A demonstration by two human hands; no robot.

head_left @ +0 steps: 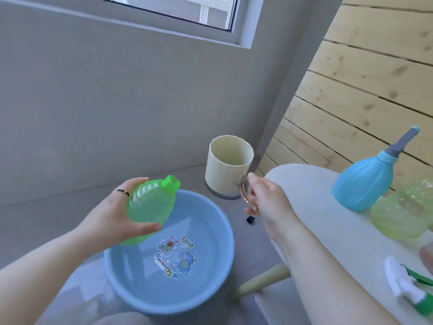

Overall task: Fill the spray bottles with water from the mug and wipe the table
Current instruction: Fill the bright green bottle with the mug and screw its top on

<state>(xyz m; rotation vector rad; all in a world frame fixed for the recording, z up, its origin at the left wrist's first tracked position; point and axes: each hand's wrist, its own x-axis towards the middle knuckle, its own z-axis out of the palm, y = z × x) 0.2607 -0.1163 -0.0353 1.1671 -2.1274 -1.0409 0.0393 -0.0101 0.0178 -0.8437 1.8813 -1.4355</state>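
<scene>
My left hand grips an uncapped green spray bottle, tilted with its open neck toward the upper right, above a blue basin on the floor. My right hand holds the clear handle of a cream mug, which stands upright on the floor beyond the basin. A blue spray bottle with its grey nozzle on stands on the white table. A white and green spray head lies near the table's front right.
A translucent yellow-green object sits on the table next to the blue bottle. A small black piece lies on the floor by the mug. A table leg angles down beside the basin. Grey wall and wooden planks stand behind.
</scene>
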